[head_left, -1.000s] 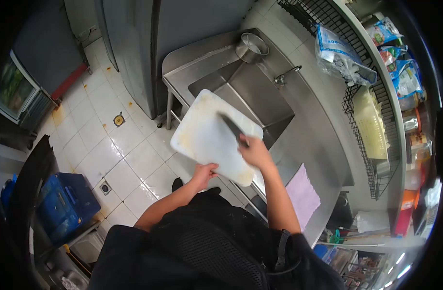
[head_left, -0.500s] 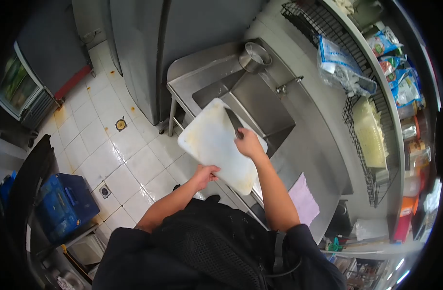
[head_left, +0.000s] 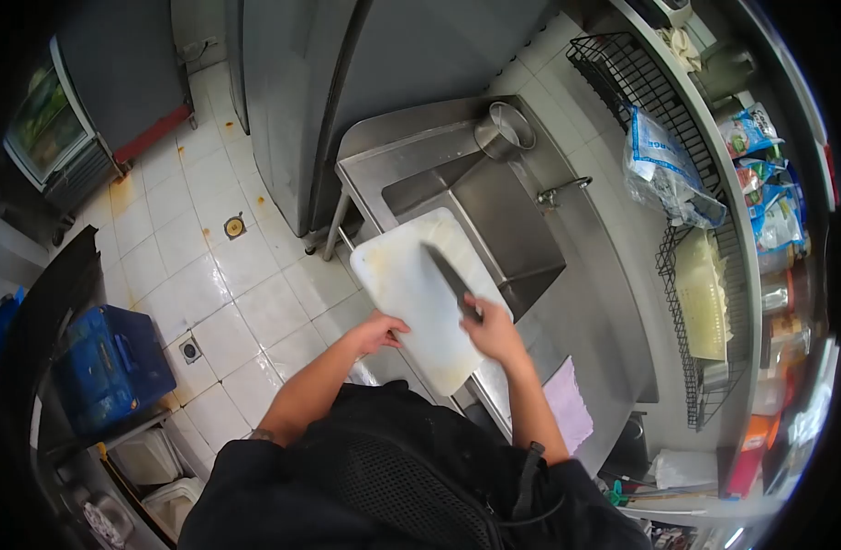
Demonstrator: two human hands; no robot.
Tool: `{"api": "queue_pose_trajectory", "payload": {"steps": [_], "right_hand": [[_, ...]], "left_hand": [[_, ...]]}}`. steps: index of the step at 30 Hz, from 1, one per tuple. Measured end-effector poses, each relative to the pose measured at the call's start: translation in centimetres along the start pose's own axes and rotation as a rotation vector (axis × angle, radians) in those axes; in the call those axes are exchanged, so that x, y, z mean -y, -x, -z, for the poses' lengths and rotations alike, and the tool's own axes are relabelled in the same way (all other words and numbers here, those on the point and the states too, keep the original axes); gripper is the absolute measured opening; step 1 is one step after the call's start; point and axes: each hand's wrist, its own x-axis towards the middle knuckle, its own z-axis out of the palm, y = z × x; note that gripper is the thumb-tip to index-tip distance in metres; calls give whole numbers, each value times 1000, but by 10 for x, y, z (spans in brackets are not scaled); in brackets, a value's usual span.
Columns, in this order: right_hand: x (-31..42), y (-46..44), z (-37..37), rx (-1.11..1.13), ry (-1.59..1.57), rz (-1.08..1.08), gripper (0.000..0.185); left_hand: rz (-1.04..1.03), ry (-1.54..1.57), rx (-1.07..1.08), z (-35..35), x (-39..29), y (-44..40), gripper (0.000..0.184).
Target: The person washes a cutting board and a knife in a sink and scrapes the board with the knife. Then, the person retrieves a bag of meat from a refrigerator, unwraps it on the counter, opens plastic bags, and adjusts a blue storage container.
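Observation:
A white, yellow-stained cutting board is tilted over the near edge of the steel sink. My left hand grips the board's left edge, thumb on top and the other fingers partly hidden beneath. In my right hand is the handle of a dark-bladed knife. Its blade lies over the board's surface and points away from me; whether it touches the board I cannot tell.
A metal pot stands at the sink's back corner, near the faucet. A pink cloth lies on the steel counter. Wire racks with a plastic bag and a pale basket line the right wall. A blue bin stands left.
The knife has shifted across the board toward its middle with my right hand. My left hand keeps its hold on the board. The whole view has moved slightly.

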Motion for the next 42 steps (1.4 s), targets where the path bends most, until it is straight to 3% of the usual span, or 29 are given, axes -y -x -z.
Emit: {"api": "queue_pose_trajectory", "payload": {"steps": [1,2,3,6,8,11,14,17,18,20,23,25,27,28,31,34,35,37,42], "right_hand": [[24,25,7,67,36,-100,53],[18,22,3,11,43,-29,51],[8,24,-7,-51,38,21,50],[-17,-36,-15,-232,79,-100,47],[-53,-41,-10,-231,46,-92,49],[-98,34,15,-145,-48,-24,52],[-92,141,54,-17,6,-178,52],[-76,174,93,62,-18,-299,50],[-77,171,98,108,-22,-336,49],[-87,128,89,70,79,-210,48],[-110,-8,45,-138,-23,-3,47],[-95,-61,48,-155,-31,-45,46],[-79,-64,58,-95,-24,-140,47],[-90,-45,57,-97,-16,-29,48],[-114,67,56,40,1,-139,52],[-96,166,76,29,22,-207,53],[-88,169,89,27,19,-204,53],[-74,170,107,127,50,-398,49],[-113,0,81,-90,8,-22,50]], "left_hand": [[0,7,0,6,-5,-3,45],[28,-17,31,14,-14,-8,47],[79,-51,67,23,-19,-9,48],[101,-91,81,34,-49,-15,52],[102,-130,96,46,-63,-14,54],[62,-156,76,53,-90,4,58],[95,-147,90,69,-95,6,60],[172,-168,136,78,-97,6,60],[165,-188,137,77,-97,7,59],[167,-212,139,71,-100,6,59],[197,-167,165,64,-95,2,59],[184,-189,104,61,-98,-2,59],[186,-189,85,64,-96,-3,60],[179,-183,78,62,-95,-4,61],[151,-169,137,65,-98,2,59],[209,-174,152,78,-98,3,59],[207,-177,150,87,-96,2,59],[266,-225,137,97,-90,-5,59],[234,-206,143,78,-102,11,59]]}}
